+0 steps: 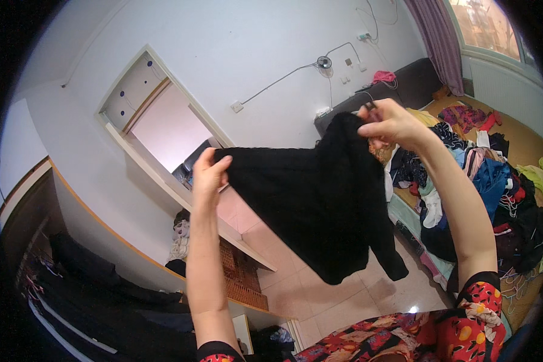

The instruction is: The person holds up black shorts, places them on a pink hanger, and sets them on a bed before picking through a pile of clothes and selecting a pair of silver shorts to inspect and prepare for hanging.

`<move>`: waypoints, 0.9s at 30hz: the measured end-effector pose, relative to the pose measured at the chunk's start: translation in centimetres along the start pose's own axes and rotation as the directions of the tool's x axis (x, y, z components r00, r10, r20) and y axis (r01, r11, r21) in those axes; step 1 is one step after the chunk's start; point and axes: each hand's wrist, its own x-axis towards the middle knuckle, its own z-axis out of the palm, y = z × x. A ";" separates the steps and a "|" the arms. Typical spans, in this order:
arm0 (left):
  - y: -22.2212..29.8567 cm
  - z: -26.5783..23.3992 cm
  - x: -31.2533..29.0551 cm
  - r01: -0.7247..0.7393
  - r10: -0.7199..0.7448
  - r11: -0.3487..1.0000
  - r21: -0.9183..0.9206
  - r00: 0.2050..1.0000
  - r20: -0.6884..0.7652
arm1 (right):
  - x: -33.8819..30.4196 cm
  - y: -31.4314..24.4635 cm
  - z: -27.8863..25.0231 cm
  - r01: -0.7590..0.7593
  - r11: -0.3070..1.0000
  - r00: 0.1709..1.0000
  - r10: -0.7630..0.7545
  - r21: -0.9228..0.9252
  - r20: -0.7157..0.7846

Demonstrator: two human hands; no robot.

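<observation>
A black long-sleeved top (308,205) hangs stretched between my two raised hands, clear of the floor. My left hand (210,175) pinches its left upper edge, thumb over the cloth. Higher up on the right, my right hand (392,125) is closed on a bunched part of the same top. One sleeve dangles at the lower right of the garment. The cloth hides part of the right hand's grip. Both forearms are bare below short patterned sleeves.
A bed (528,157) on the right carries a large heap of mixed clothes (482,187) and some wire hangers (516,283). An open wardrobe with dark hanging clothes (114,295) stands at the left. Beyond lie a doorway (163,120), a wicker chest (241,280) and a tiled floor (314,295).
</observation>
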 end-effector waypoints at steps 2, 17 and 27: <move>0.0 -2.3 0.0 -0.004 0.006 0.999 0.051 1.000 -0.026 | -0.5 0.7 -1.5 -0.025 0.996 1.000 0.026 0.084 -0.015; 3.5 -8.8 -1.7 0.098 -0.095 0.995 0.014 0.988 -0.121 | 3.5 6.4 -1.9 -0.109 0.968 0.985 0.136 0.225 -0.107; 3.7 -11.7 -2.8 0.155 -0.149 0.988 0.017 0.970 -0.192 | 6.0 5.1 -1.9 -0.038 0.993 0.989 0.053 0.109 -0.135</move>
